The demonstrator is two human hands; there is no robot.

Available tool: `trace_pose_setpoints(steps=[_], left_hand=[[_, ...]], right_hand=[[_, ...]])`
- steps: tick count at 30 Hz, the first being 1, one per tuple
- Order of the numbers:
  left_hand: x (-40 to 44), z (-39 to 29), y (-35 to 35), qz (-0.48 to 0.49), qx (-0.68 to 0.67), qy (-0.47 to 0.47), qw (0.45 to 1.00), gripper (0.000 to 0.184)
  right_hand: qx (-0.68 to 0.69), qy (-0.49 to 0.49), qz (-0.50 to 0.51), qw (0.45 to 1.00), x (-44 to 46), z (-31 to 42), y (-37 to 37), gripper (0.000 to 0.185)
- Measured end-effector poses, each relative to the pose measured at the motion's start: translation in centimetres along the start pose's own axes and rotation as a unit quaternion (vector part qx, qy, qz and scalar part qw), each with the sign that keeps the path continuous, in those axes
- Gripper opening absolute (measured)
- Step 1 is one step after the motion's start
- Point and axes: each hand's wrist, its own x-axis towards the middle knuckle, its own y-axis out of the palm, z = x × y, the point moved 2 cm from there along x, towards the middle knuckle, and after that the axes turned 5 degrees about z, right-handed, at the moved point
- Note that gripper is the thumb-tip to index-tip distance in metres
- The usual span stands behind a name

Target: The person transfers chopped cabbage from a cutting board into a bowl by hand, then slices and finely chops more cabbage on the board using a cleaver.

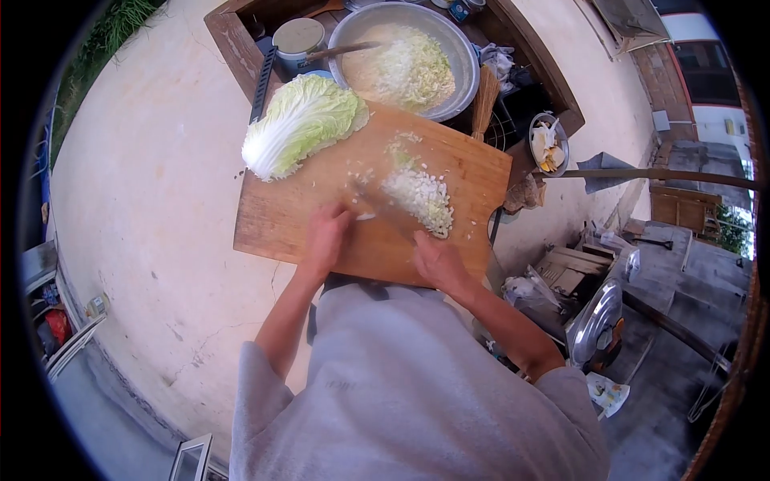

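Observation:
A wooden cutting board (289, 220) lies in front of me. My right hand (439, 260) is closed around the handle of a knife (387, 210), whose blurred blade points up and left over the board. Left of the blade, my left hand (330, 232) is closed on the board beside a small white piece (366, 216); whether the fingers hold anything is too small to tell. Chopped white cabbage (421, 196) is heaped right of the blade. A large piece of cabbage (305, 124) rests on the board's upper left corner.
Beyond the board stands a large metal basin (464, 60) of chopped cabbage. A lidded tub (299, 37) is left of it, with a wooden stick (345, 50) reaching into the basin. A small brush (485, 100) and a bowl of scraps (548, 144) are at the right.

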Motion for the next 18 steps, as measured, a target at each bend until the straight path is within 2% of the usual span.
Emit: trace_pose_setpoints(steps=[2,6,12,15,18], left_hand=[[0.1,-0.5,0.4,-0.018,-0.027,0.008,0.999,0.011],[-0.1,0.1,0.7,-0.007,-0.014,-0.001,1.0,0.01],[0.1,0.0,0.9,-0.016,-0.027,0.015,0.999,0.01],[0.1,-0.6,0.9,-0.027,-0.03,0.025,0.999,0.01],[0.3,-1.3,1.0,-0.012,-0.035,0.024,0.999,0.01]], right_hand=[[0.002,-0.023,-0.012,1.0,1.0,1.0,0.0,0.015],[0.008,-0.042,-0.04,0.998,1.3,3.3,-1.8,0.014],[-0.05,-0.016,0.022,0.998,0.1,3.3,-2.2,0.015],[-0.024,-0.002,0.029,0.999,1.1,1.7,0.2,0.015],[-0.009,-0.049,-0.032,0.998,1.9,2.1,0.2,0.015]])
